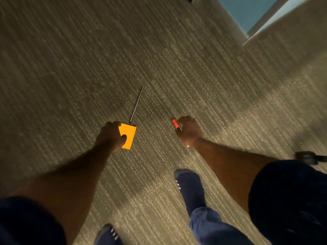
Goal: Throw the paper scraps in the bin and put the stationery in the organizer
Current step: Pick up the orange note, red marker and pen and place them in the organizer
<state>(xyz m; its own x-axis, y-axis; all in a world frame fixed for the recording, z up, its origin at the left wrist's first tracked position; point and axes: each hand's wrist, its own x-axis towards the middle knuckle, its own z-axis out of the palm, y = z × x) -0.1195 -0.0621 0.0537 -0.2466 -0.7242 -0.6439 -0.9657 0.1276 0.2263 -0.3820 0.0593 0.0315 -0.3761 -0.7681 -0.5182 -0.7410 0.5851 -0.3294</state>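
I look straight down at a ribbed beige carpet. My left hand (111, 136) grips an orange pad of sticky notes (128, 134), thumb pressed on its top face. A thin dark pen or pencil (136, 105) sticks out past the pad, pointing up and away; whether the hand holds it or it lies on the carpet I cannot tell. My right hand (189, 130) is closed around a small marker with a red cap (175, 123), the cap poking out to the left of the fingers. No bin, organizer or paper scraps are in view.
My two feet in dark blue shoes (189, 190) stand on the carpet (70, 59) below the hands. A pale wall or furniture edge (265, 36) runs across the top right corner. A dark chair caster (307, 157) sits at the right edge.
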